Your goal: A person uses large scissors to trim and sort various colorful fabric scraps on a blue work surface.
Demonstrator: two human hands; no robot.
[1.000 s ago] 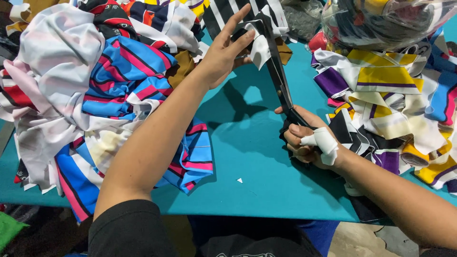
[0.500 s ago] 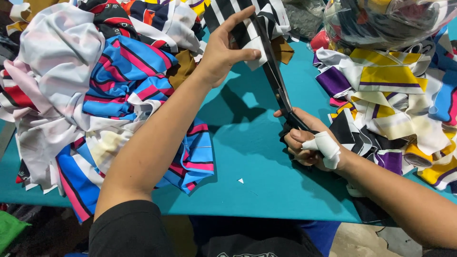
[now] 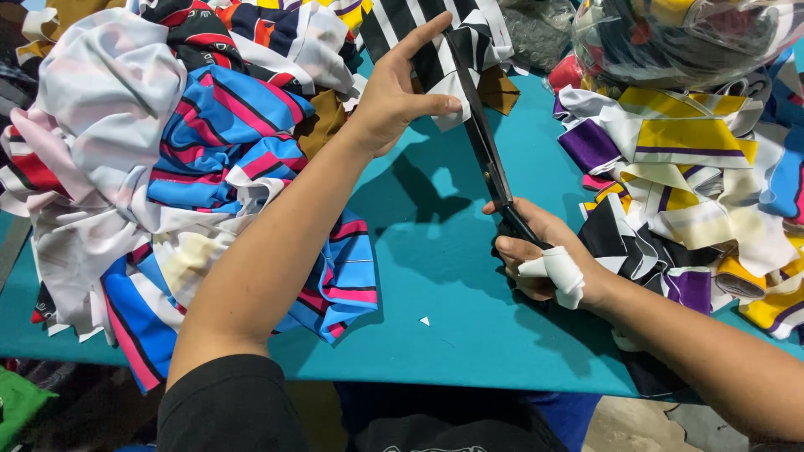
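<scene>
Teal table: plastic bag holds fabric scraps.

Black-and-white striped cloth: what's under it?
Under the black-and-white striped cloth, held up by the left hand, the scissors run back to the right hand above the teal table. Whatever lies beneath its far end is covered.

Left hand pinches black-and-white striped fabric piece above teal table top. Right hand, white cloth wrap on thumb, grips long black scissors, blades at fabric edge. Blue-pink striped fabric heap left of scissors; yellow-purple-white scrap pile right of scissors.
</scene>
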